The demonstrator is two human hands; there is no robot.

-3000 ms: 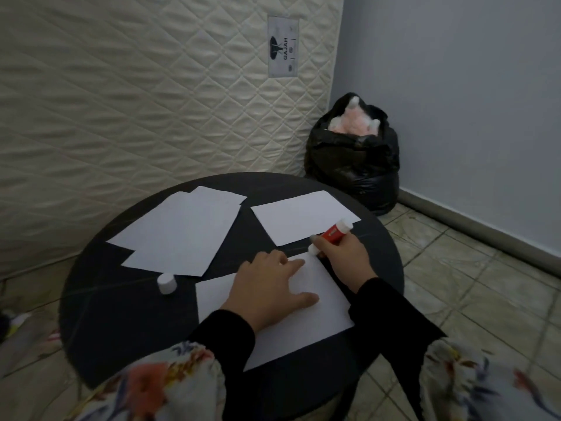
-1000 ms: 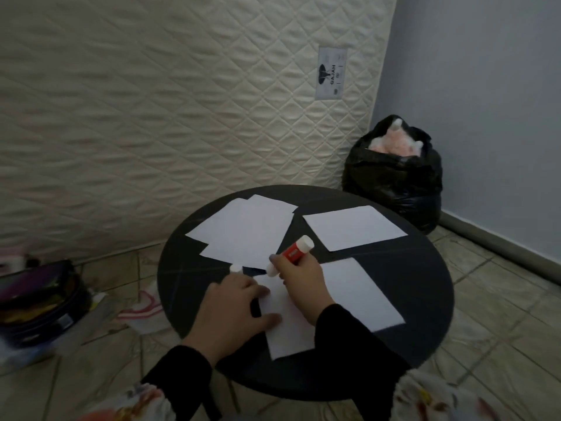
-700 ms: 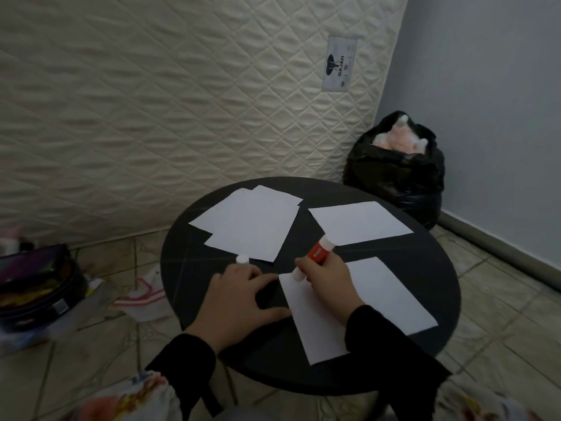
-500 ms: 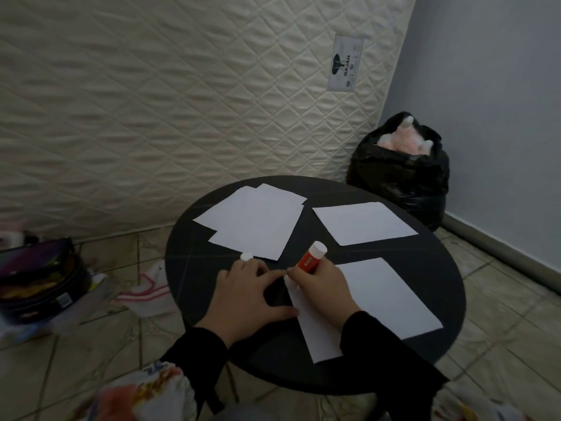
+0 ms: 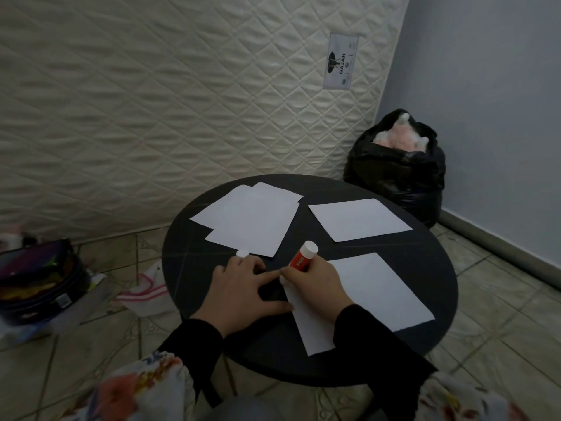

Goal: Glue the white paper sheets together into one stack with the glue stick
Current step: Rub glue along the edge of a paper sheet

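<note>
Paper sheets lay spread over the round black desk (image 5: 425,268): the near sheet (image 5: 373,293) under my right hand (image 5: 315,287), a single sheet (image 5: 359,218) at the far right, and an overlapping pile (image 5: 252,220) at the far left. My right hand had its fingers curled round the red glue stick (image 5: 300,258), tip down at the near sheet's far-left corner. My left hand (image 5: 239,287) rested flat with fingers spread, mostly on the desk, thumb and forefinger touching the sheet's left edge. The white cap (image 5: 242,253) stood just beyond its fingers. To do this well, I judged I should pin the sheet firmly, stroke from the corner along each edge with light pressure, and stop the paper dragging or creasing.
</note>
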